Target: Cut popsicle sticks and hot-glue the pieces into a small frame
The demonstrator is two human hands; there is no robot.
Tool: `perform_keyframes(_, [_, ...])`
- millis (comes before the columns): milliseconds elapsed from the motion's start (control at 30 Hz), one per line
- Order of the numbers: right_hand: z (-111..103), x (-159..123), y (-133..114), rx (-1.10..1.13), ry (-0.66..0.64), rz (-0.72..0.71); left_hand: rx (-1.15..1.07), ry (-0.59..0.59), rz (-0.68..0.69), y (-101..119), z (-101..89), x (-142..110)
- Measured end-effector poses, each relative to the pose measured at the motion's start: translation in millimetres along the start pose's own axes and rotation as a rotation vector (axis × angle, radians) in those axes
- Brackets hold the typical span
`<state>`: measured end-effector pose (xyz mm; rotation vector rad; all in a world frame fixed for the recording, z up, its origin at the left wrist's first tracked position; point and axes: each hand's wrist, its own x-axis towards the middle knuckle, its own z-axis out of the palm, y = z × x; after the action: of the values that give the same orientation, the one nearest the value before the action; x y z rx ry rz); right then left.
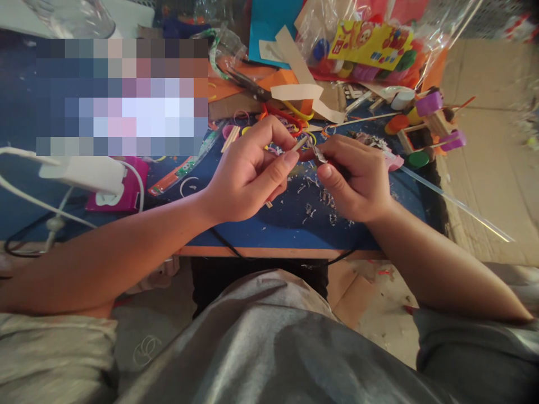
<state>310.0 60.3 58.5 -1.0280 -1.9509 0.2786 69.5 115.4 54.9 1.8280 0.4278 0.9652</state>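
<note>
Above the blue tabletop [252, 233], my left hand [248, 174] pinches a short, pale wooden stick [300, 143] between thumb and fingers. Its tip points toward my right hand [357, 174], which is closed around a small metallic piece that looks like a blade [319, 154]. The blade's handle, if there is one, is hidden by my fingers. Blade and stick are very close together; whether they touch I cannot tell. Beneath my hands lie curled grey-white shavings [309, 210]. Behind my left fingers are coloured rubber rings and a red-and-yellow loop handle [301, 114].
At left, a white charger [84, 174] with cables rests by a magenta box [141, 179]. Scissors [248, 84], paper strips [295, 62] and a bagged clay pack [370, 45] crowd the back. A stick-and-clay model [433, 126] stands right, near cardboard [492, 140]. A blurred patch covers the upper left.
</note>
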Motion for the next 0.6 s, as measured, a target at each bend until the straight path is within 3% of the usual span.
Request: perform_keyframes(600, [0.3, 1.0, 0.3, 0.016, -0.016, -0.046, 0.0, -0.001, 0.024, -0.9, 1.9, 0.5])
